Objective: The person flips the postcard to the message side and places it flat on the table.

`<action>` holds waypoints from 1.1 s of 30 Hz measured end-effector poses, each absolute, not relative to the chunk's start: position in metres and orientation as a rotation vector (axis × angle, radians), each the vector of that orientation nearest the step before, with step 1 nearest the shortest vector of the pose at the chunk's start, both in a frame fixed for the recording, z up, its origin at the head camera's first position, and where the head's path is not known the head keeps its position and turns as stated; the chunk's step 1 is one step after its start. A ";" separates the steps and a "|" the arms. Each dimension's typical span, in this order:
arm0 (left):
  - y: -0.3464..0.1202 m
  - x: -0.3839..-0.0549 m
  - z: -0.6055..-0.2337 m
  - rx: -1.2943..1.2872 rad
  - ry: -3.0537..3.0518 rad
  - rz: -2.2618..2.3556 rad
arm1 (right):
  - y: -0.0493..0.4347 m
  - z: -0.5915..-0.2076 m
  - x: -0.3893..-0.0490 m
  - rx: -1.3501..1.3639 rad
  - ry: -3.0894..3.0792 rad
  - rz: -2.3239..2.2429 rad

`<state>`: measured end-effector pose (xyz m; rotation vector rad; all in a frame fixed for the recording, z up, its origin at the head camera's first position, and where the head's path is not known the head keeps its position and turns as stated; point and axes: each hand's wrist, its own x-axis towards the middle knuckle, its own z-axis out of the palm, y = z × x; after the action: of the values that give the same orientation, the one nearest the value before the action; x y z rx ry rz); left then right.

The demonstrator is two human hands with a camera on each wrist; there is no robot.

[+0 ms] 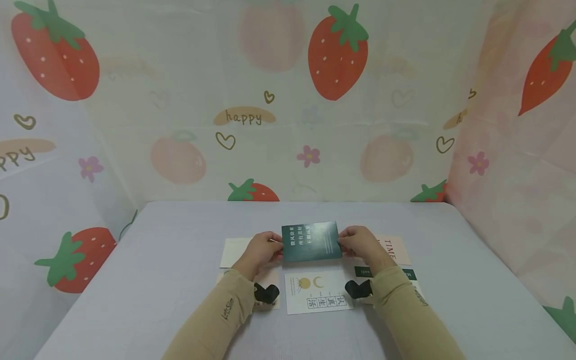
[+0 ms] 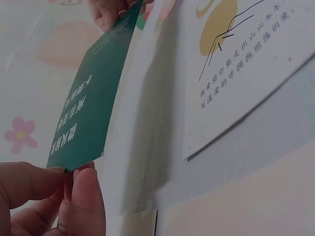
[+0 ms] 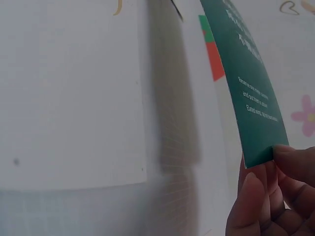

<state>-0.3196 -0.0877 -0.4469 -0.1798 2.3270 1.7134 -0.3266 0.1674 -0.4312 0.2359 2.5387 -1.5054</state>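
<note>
A dark green card (image 1: 311,245) with white Chinese lettering is raised over the table, tilted so its printed face shows in the head view. My left hand (image 1: 261,251) pinches its left end between thumb and fingers. At the opposite end, my right hand (image 1: 362,245) holds it the same way. The left wrist view shows the left thumb (image 2: 34,184) at the card's corner; in the right wrist view the right thumb (image 3: 295,162) presses on the printed side. Just below the green card lies a white card (image 1: 297,302) with a gold sun, a moon and boxed characters.
Left of centre lie a cream card (image 1: 231,252) and a pinkish card (image 1: 273,280), partly behind the left arm. On the right are a pale card with "TIME" lettering (image 1: 398,250) and a green-banded card (image 1: 408,274). A strawberry-printed cloth (image 1: 288,165) rises behind the white table (image 1: 180,220).
</note>
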 end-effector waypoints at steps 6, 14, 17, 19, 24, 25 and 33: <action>-0.090 -0.320 -0.443 -0.165 2.295 1.751 | 0.168 -0.429 -0.326 0.214 2.550 -1.509; -0.093 -0.324 -0.446 -0.174 2.304 1.778 | 0.170 -0.429 -0.326 0.184 2.531 -1.540; -0.093 -0.324 -0.447 -0.178 2.290 1.788 | 0.169 -0.429 -0.326 0.172 2.522 -1.557; -0.094 -0.325 -0.446 -0.181 2.289 1.778 | 0.169 -0.429 -0.327 0.174 2.516 -1.568; -0.094 -0.325 -0.445 -0.179 2.299 1.756 | 0.170 -0.430 -0.329 0.181 2.510 -1.587; -0.094 -0.325 -0.445 -0.176 2.299 1.760 | 0.170 -0.430 -0.329 0.181 2.511 -1.589; -0.093 -0.325 -0.443 -0.175 2.282 1.791 | 0.171 -0.428 -0.327 0.172 2.511 -1.590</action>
<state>-0.3248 -0.0928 -0.4425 -0.1750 2.2825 1.7913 -0.3267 0.1710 -0.4278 0.1722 2.5108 -1.5903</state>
